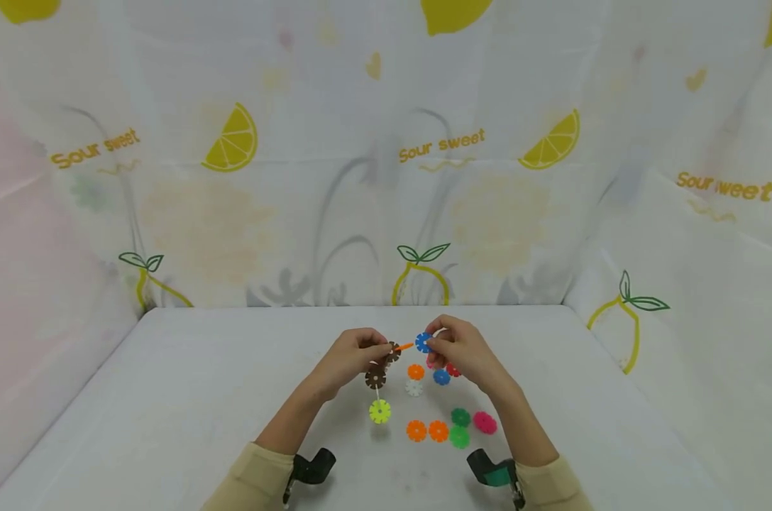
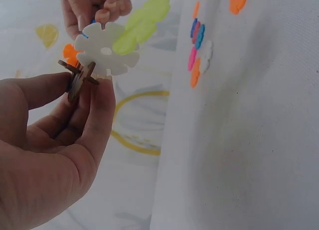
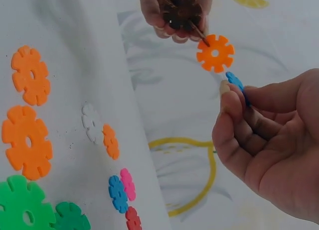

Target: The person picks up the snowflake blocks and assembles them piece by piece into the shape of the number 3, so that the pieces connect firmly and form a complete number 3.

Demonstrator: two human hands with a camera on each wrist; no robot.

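My left hand [image 1: 355,357] pinches a brown notched disc [image 2: 79,81] in a small chain of interlocking plastic discs. The chain also holds another brown disc [image 1: 376,377], a white disc [image 2: 105,50], a yellow-green disc [image 1: 379,411] hanging lowest, and an orange disc [image 3: 215,53] pointing toward my other hand. Between thumb and fingertips, my right hand [image 1: 460,349] grips a blue disc [image 3: 236,84]. Its edge stands close to the orange disc's rim in the right wrist view. Both hands are raised above the white table.
Loose discs lie on the white table [image 1: 233,397] below the hands: orange [image 1: 416,431], white [image 1: 414,388], dark green [image 1: 460,417], light green [image 1: 459,437], pink [image 1: 485,423], blue [image 1: 442,377] and red [image 3: 133,218]. A lemon-printed cloth [image 1: 296,213] hangs behind.
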